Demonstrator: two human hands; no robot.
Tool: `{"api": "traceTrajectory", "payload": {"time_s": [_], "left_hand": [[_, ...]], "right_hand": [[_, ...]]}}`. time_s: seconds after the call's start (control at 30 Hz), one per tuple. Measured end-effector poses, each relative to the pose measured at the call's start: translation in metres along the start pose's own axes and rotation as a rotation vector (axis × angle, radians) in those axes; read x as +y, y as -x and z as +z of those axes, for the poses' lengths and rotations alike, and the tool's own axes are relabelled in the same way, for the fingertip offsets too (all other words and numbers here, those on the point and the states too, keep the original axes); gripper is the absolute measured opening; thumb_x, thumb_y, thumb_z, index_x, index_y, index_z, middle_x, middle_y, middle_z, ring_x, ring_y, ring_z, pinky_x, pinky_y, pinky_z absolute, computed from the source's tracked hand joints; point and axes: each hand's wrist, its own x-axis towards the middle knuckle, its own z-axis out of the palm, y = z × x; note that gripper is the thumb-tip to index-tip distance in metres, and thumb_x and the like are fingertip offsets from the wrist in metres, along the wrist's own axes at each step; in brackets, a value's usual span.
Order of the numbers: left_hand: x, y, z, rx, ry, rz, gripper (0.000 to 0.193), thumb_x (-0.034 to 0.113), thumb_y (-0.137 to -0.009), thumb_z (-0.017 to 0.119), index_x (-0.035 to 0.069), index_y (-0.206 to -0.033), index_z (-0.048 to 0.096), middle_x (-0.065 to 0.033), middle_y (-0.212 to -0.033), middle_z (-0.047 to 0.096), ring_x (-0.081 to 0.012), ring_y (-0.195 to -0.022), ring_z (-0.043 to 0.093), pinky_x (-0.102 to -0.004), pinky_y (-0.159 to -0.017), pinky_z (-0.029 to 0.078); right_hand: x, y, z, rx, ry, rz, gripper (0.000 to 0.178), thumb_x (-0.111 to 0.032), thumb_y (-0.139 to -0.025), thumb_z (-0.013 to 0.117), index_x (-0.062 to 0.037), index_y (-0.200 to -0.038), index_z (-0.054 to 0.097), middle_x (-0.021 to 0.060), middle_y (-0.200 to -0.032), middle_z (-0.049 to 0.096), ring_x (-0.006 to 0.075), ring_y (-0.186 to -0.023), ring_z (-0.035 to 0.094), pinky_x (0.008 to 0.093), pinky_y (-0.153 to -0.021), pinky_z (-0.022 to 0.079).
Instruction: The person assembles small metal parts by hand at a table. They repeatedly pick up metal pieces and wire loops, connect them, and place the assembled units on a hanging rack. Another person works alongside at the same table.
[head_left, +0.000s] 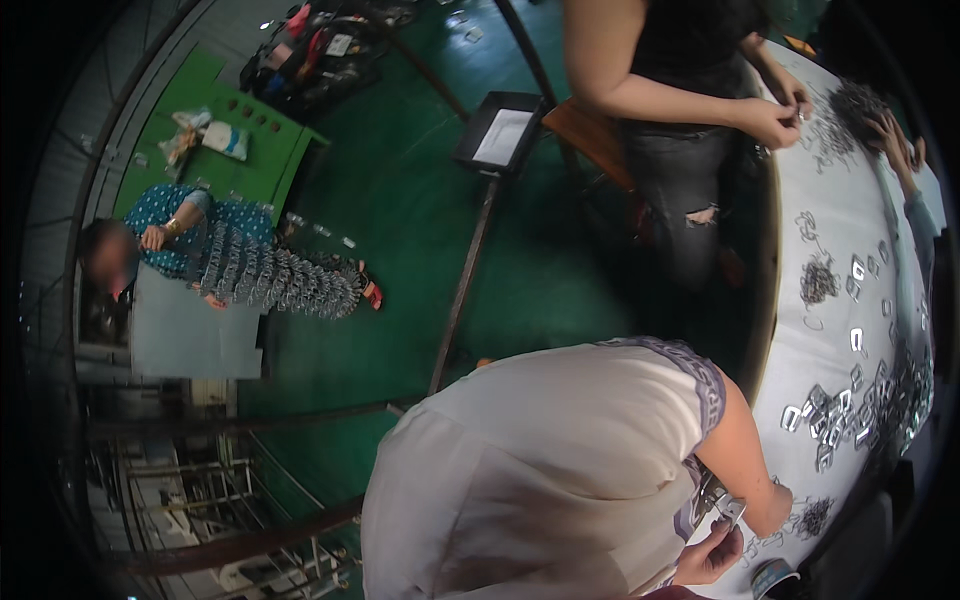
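Note:
My left arm comes out of a pale short sleeve with a patterned purple trim. My left hand is closed at the table's near edge, beside a small heap of thin wire pieces; whatever its fingers hold is hidden. Coming in from the lower edge, my right hand pinches a small silver metal buckle close to my left wrist. More silver buckles lie scattered on the white tabletop, farther from my body.
Across the table, a co-worker's hands handle small parts; another hand touches a dark wire heap. A tin stands by the table edge. To the left are metal poles, a black tray, a green table and a standing person.

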Motion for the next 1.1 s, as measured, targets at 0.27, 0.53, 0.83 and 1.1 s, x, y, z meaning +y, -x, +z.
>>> {"api": "traceTrajectory", "payload": {"time_s": [0.27, 0.53, 0.83, 1.1], "left_hand": [[-0.011, -0.005, 0.008, 0.119, -0.031, 0.07, 0.015, 0.016, -0.08, 0.061, 0.008, -0.081, 0.073, -0.0038, -0.074, 0.07, -0.0247, -0.07, 0.069, -0.0395, -0.05, 0.055], [-0.014, -0.002, 0.005, 0.109, -0.038, 0.062, 0.017, 0.017, -0.082, 0.059, 0.008, -0.079, 0.073, -0.004, -0.075, 0.07, -0.0235, -0.07, 0.069, -0.0385, -0.049, 0.054], [-0.023, -0.005, 0.005, 0.058, 0.141, -0.077, 0.014, 0.015, -0.079, 0.061, 0.007, -0.079, 0.073, -0.009, -0.084, 0.07, -0.0265, -0.077, 0.069, -0.0395, -0.06, 0.056], [-0.067, 0.055, 0.003, 0.238, 1.042, -0.506, 0.013, 0.008, -0.069, 0.056, 0.0, -0.078, 0.062, -0.021, -0.077, 0.064, -0.0336, -0.075, 0.063, -0.0437, -0.066, 0.049]], "right_hand": [[0.068, -0.032, -0.028, -0.221, -0.069, -0.135, 0.018, -0.003, -0.09, 0.063, 0.0043, -0.105, 0.056, 0.0131, -0.092, 0.064, 0.0164, -0.079, 0.062, 0.0275, -0.069, 0.053], [0.063, -0.03, -0.022, -0.213, -0.12, -0.084, 0.017, -0.002, -0.09, 0.062, 0.0037, -0.104, 0.056, 0.0123, -0.091, 0.063, 0.0167, -0.079, 0.062, 0.0279, -0.069, 0.053], [0.022, -0.007, -0.004, -0.074, -0.056, -0.027, 0.033, -0.014, -0.081, 0.072, 0.0006, -0.107, 0.059, 0.0146, -0.093, 0.065, 0.0201, -0.082, 0.062, 0.0308, -0.07, 0.05], [-0.037, 0.002, 0.016, 0.0, -0.004, 0.077, 0.01, 0.0, -0.088, 0.059, 0.0069, -0.095, 0.058, 0.011, -0.086, 0.063, 0.0177, -0.076, 0.059, 0.0286, -0.071, 0.049]]}}
